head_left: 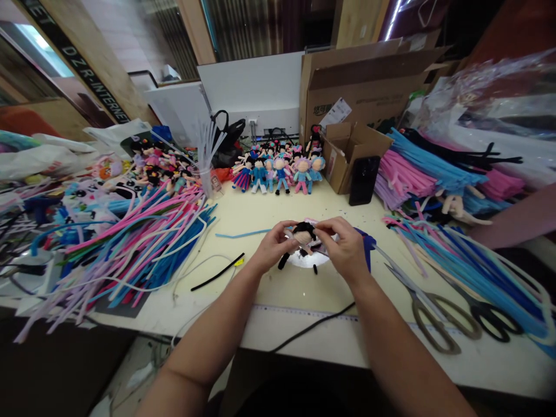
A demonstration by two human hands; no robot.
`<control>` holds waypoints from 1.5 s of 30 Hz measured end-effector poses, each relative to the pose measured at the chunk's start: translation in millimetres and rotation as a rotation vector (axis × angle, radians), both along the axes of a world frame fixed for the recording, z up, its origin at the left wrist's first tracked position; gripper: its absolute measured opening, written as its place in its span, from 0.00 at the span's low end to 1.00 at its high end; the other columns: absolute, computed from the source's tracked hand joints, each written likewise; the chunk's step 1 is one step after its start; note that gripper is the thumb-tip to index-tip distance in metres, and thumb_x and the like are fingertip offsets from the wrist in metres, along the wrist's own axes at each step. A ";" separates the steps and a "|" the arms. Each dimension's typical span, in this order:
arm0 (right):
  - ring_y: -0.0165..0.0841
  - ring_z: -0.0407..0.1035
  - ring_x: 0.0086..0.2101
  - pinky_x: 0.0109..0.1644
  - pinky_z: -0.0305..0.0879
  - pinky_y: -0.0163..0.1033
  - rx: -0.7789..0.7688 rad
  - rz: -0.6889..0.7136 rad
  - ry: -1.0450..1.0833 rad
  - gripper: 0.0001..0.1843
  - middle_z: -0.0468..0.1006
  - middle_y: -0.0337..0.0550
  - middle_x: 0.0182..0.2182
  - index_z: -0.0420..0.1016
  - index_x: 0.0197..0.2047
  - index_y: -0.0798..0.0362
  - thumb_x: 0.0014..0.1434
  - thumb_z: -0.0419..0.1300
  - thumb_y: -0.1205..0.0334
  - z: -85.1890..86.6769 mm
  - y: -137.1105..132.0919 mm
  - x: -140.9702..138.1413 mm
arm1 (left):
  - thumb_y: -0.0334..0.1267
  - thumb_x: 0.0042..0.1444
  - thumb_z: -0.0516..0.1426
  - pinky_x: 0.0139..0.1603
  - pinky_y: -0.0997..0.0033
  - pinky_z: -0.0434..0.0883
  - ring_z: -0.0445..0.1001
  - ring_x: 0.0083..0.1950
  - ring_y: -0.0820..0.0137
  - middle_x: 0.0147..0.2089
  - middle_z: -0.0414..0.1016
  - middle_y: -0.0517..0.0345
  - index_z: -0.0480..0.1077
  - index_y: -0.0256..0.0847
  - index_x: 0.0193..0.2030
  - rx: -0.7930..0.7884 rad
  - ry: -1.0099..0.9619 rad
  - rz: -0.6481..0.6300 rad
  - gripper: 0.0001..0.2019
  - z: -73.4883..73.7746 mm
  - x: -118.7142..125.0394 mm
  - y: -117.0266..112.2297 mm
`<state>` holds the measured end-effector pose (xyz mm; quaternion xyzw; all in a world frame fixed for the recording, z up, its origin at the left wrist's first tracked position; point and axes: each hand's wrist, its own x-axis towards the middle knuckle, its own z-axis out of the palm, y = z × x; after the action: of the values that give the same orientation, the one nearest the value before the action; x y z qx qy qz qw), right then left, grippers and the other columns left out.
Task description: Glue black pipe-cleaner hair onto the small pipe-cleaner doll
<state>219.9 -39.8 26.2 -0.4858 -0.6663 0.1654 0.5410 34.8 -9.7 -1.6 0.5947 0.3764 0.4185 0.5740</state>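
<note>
Between my two hands is a small pipe-cleaner doll (303,236) with black hair and a pale round head, held just above the table. My left hand (278,246) pinches the left side of its head. The fingers of my right hand (341,243) close on the hair at the other side. Below the doll is a white shiny patch (302,259), and short black pieces hang or lie beside it; I cannot tell which. A blue pipe cleaner (241,234) lies left of the doll, and a black one (217,272) is nearer my left forearm.
Scissors (428,310) lie right of my right forearm, near more pipe cleaners (473,260). A big pile of coloured pipe cleaners (143,243) spreads on the left. Finished dolls (280,174) stand at the back, beside a small carton (350,153) and an upright phone (364,180).
</note>
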 end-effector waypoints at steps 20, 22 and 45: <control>0.34 0.64 0.32 0.37 0.60 0.39 0.043 -0.021 -0.124 0.04 0.71 0.40 0.30 0.69 0.31 0.50 0.58 0.59 0.62 -14.1 2.8 -22.4 | 0.33 0.50 0.60 0.46 0.68 0.66 0.72 0.42 0.69 0.44 0.75 0.55 0.68 0.44 0.53 0.383 0.341 0.323 0.21 -7.8 4.6 -1.1; 0.34 0.64 0.32 0.37 0.60 0.40 0.036 0.000 -0.140 0.06 0.70 0.40 0.29 0.68 0.29 0.50 0.59 0.59 0.62 -14.0 1.8 -24.3 | 0.34 0.50 0.60 0.50 0.65 0.66 0.72 0.47 0.65 0.46 0.75 0.54 0.71 0.44 0.48 0.429 0.332 0.324 0.16 -7.2 7.1 -3.0; 0.35 0.65 0.23 0.26 0.57 0.38 -0.478 -0.528 -0.180 0.17 0.71 0.37 0.21 0.68 0.31 0.49 0.48 0.63 0.45 -55.3 -47.5 88.1 | 0.35 0.38 0.68 0.36 0.68 0.75 0.78 0.36 0.67 0.38 0.77 0.56 0.71 0.37 0.44 -0.281 -0.471 0.042 0.23 9.6 -5.5 8.4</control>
<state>308.0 -87.3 -29.1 -0.7664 -0.5054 0.1277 0.3753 29.2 -1.3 8.0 0.3877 0.2991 0.5008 0.7137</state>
